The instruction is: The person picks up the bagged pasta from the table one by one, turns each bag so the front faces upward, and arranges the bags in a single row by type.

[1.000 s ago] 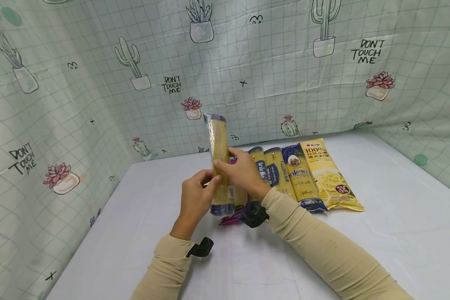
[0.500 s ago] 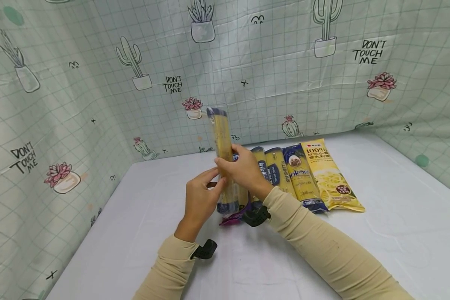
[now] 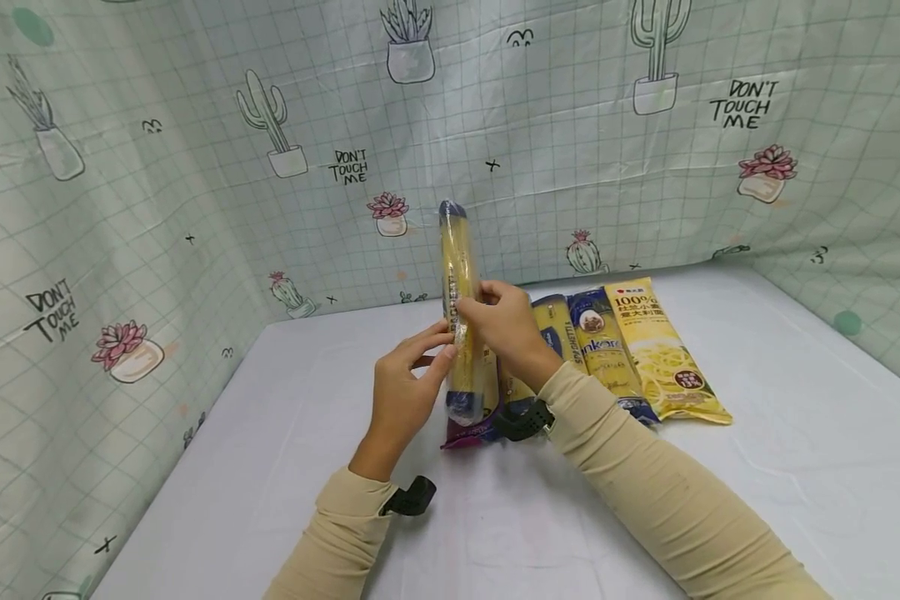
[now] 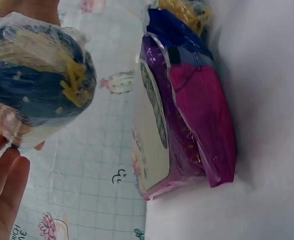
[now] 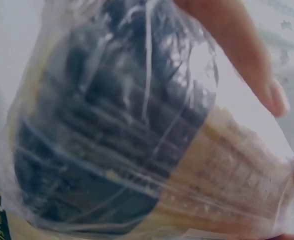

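Observation:
A clear-wrapped pack of spaghetti [image 3: 459,250] with dark blue ends stands nearly upright in the air, held in front of the row of packs. My right hand [image 3: 512,333] grips its right side at mid-height, thumb across the front. Lower on the left edge, my left hand [image 3: 405,387] pinches it between thumb and fingertips. Its blue bottom end [image 4: 37,90] faces the left wrist camera, with left fingers [image 4: 9,185] beside it. Crinkled film and the blue end [image 5: 97,130] fill most of the right wrist view.
Behind the held pack, a purple-and-pink pasta pack [image 4: 202,125] lies on the white table [image 3: 307,400]. To its right lie more spaghetti packs, a blue-and-yellow pack [image 3: 607,354] and a yellow pack [image 3: 667,354]. A cactus-print curtain [image 3: 435,125] surrounds the table's back and left.
The spaghetti pack has shifted right and slightly up and rotated about its length, so lettering on its side now shows. Both hands moved with it, the right hand now covering more of the row.

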{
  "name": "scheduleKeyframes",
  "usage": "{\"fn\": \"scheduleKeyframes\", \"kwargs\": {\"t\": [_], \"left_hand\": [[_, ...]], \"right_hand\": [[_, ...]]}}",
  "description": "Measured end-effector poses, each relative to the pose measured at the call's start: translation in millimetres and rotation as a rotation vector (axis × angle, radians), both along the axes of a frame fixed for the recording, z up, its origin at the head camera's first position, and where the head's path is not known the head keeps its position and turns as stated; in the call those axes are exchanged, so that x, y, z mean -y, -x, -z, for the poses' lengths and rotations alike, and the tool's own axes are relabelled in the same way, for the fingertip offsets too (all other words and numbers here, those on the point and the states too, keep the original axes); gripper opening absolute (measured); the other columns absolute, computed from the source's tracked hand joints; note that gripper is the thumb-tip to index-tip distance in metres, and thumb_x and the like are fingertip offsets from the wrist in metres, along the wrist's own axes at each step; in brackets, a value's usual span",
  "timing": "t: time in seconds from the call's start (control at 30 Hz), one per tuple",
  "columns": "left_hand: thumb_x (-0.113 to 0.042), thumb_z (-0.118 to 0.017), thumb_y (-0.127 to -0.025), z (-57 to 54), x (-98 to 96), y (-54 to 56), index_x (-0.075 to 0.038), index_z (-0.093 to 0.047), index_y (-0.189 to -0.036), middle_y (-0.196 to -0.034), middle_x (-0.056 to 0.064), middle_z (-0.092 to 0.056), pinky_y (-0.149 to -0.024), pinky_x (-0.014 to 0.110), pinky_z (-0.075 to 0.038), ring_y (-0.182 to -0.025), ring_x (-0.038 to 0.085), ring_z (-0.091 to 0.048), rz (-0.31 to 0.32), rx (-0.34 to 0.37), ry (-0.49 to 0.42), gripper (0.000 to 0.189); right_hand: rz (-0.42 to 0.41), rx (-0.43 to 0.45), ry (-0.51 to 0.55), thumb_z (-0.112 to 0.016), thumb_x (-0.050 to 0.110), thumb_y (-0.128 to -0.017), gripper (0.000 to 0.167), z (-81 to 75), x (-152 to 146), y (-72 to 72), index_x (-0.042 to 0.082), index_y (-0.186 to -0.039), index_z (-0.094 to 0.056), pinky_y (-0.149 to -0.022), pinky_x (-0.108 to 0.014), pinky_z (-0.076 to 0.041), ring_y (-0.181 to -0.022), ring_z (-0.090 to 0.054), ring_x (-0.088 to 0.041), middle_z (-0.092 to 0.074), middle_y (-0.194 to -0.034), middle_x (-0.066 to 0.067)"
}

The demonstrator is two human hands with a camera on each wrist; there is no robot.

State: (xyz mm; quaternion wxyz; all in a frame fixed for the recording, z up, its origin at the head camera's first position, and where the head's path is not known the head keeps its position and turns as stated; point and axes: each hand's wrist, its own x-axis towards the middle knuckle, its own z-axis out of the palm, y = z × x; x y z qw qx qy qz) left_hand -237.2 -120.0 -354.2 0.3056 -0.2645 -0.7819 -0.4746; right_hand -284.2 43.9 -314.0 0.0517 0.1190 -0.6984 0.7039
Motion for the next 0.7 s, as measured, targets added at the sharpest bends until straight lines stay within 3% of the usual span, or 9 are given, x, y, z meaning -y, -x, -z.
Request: {"fn": "scheduleKeyframes", "kwargs": {"t": [0.1, 0.27, 0.37, 0.43, 0.57, 0.7], "left_hand": [[-0.017, -0.066, -0.099, 1.0, 0.6, 0.3, -0.004, -0.074, -0.115, -0.133, 0.001, -0.064, -0.085, 0.032, -0.056, -0.123, 0.013, -0.058, 0.041, 0.070, -0.067, 0.022], [-0.015, -0.067, -0.098, -0.3, 2.5, -0.3, -0.004, -0.071, -0.120, -0.135, 0.003, -0.063, -0.088, 0.034, -0.054, -0.120, 0.018, -0.060, 0.083, 0.220, -0.187, 0.025], [-0.017, -0.068, -0.098, -1.8, 4.0, 0.6, -0.004, -0.063, -0.130, -0.135, 0.008, -0.060, -0.089, 0.033, -0.055, -0.117, 0.021, -0.062, 0.096, 0.373, -0.241, 0.035], [-0.022, -0.067, -0.098, -1.9, 5.5, 2.0, -0.004, -0.057, -0.136, -0.134, 0.011, -0.059, -0.089, 0.034, -0.055, -0.116, 0.024, -0.062, 0.121, 0.511, -0.277, 0.043], [-0.032, -0.060, -0.102, -1.7, 7.9, 5.3, 0.000, -0.051, -0.140, -0.130, 0.018, -0.058, -0.091, 0.038, -0.054, -0.114, 0.028, -0.061, 0.225, 0.750, -0.322, 0.050], [-0.039, -0.048, -0.105, 0.1, 7.5, 8.7, 0.005, -0.047, -0.140, -0.123, 0.017, -0.061, -0.091, 0.036, -0.052, -0.110, 0.024, -0.063, 0.379, 0.870, -0.331, 0.055]], "right_hand": [[-0.028, 0.039, 0.080, -0.064, 0.018, -0.095, 0.047, -1.5, -1.4, 2.0, -0.003, -0.136, -0.055, -0.089, -0.044, -0.055, -0.108, -0.063, -0.029, -0.062, -0.121, -0.016], [-0.033, 0.069, 0.106, -0.062, 0.015, -0.095, 0.044, -3.3, -2.5, 4.3, -0.003, -0.135, -0.056, -0.083, -0.040, -0.057, -0.104, -0.065, -0.030, -0.063, -0.120, -0.016], [-0.039, 0.083, 0.114, -0.060, 0.015, -0.095, 0.043, -3.9, -2.5, 5.1, -0.003, -0.134, -0.056, -0.081, -0.040, -0.058, -0.103, -0.065, -0.030, -0.061, -0.119, -0.018], [-0.045, 0.094, 0.124, -0.060, 0.014, -0.096, 0.042, -4.2, -2.7, 5.5, -0.004, -0.134, -0.057, -0.080, -0.039, -0.058, -0.102, -0.064, -0.030, -0.060, -0.119, -0.019], [-0.063, 0.120, 0.158, -0.059, 0.014, -0.096, 0.041, -5.7, -3.5, 5.4, -0.005, -0.133, -0.056, -0.079, -0.037, -0.058, -0.102, -0.064, -0.029, -0.058, -0.120, -0.020], [-0.083, 0.146, 0.184, -0.058, 0.014, -0.097, 0.043, -7.2, -5.0, 5.4, -0.005, -0.135, -0.055, -0.078, -0.035, -0.058, -0.102, -0.063, -0.029, -0.057, -0.123, -0.021]]}}
